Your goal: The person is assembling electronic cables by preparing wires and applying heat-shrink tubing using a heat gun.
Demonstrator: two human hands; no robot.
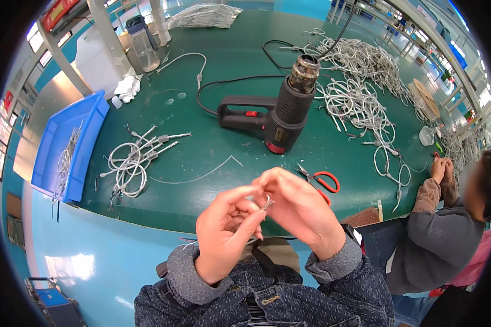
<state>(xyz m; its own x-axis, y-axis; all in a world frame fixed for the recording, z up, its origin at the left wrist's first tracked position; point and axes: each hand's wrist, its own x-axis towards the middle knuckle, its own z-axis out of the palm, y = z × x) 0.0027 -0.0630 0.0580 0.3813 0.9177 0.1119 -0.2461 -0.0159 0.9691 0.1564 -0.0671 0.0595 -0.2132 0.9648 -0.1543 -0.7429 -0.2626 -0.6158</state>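
Note:
My left hand (227,228) is closed, its thumb and fingers pinching the end of a thin cable (268,203) whose frayed strands stick up. A short white and dark length of wire (189,241) shows below that hand. My right hand (303,210) is cupped just beside the cable end, fingers stretched toward the left fingertips and slightly blurred; I see nothing held in it. Red-handled cutters (326,182) lie on the green table behind my right hand, partly covered by it. Farther back, a black heat gun (286,117) stands with its metal nozzle up.
A small bundle of grey cables (131,163) lies at left, next to a blue bin (93,131) with more cables. A large cable heap (360,71) spreads at the right. A clear bottle (143,46) stands at the far left. Another person (442,245) sits close on the right.

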